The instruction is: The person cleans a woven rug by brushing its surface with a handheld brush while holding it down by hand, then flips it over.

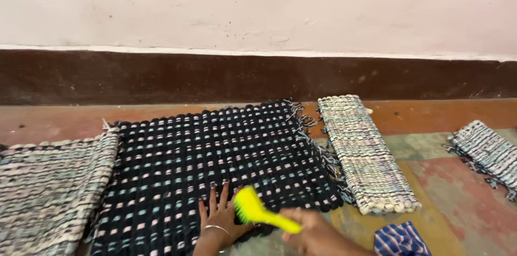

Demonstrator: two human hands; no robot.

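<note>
The view looks down from the person's head onto a floor (463,202) at the foot of a wall (258,3) with a dark skirting band (161,75). The left hand (219,218) lies flat with fingers spread on the near edge of a dark woven mat (204,153), pressing it against the floor; a thin bangle (215,228) circles its wrist. The right hand (312,232), just beside the left and nearer the person, is closed around the handle of a yellow brush (256,210). The brush head points toward the left hand and sits over the near edge of the dark mat, almost touching the left thumb; motion blur hides whether its bristles meet the weave. The two hands are close together but not touching.

The dark mat, black with small pale pink and blue checks, stretches away from both hands toward the wall, with a fringe along its far right side. To the left of the left hand, a grey-and-cream woven mat (48,191) overlaps the dark mat's edge. Beyond the right hand, a narrow folded pale mat (366,153) lies alongside the fringe. Farther right, well apart, is another striped mat (487,151). Just right of the right hand lies a blue checked cloth (401,240).
</note>
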